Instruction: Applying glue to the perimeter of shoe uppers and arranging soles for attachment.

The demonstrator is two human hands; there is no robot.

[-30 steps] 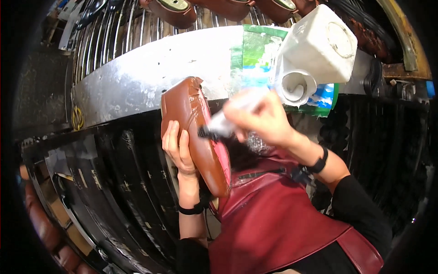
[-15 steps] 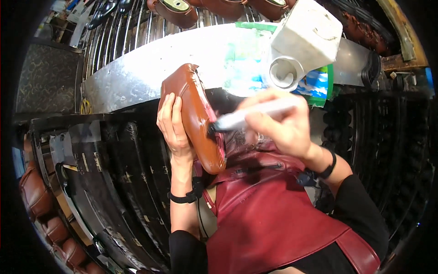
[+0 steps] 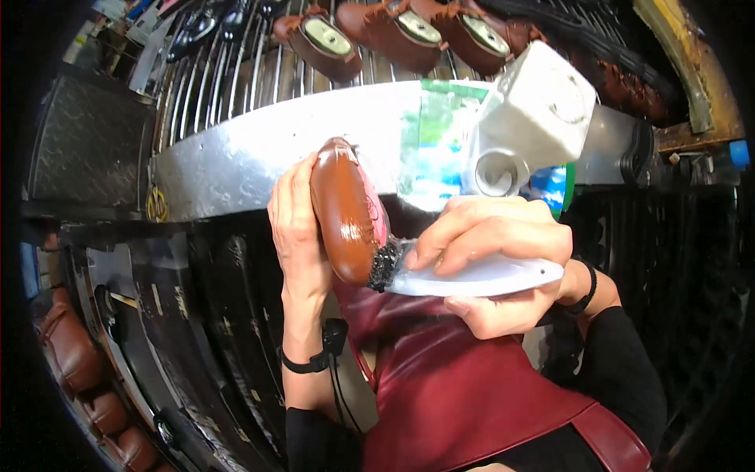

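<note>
My left hand is wrapped round the far left side of a brown leather shoe upper, its rounded toe pointing down toward my body. A pink underside shows along the shoe's right edge. In my right hand is a brush with a pale, whitish handle. Its dark bristles press against the lower right edge of the shoe, near the toe. Both hands are closed on what they hold, above my dark red apron.
Beyond the shoe lies a pale metal worktop with a white plastic container with a round opening on it. Several brown shoes stand on a rack of metal bars at the back. More brown shoes sit at the far left.
The shoe has turned so its toe faces more toward me. My right hand has moved down and nearer, and the brush bristles have shifted toward the toe end of the edge.
</note>
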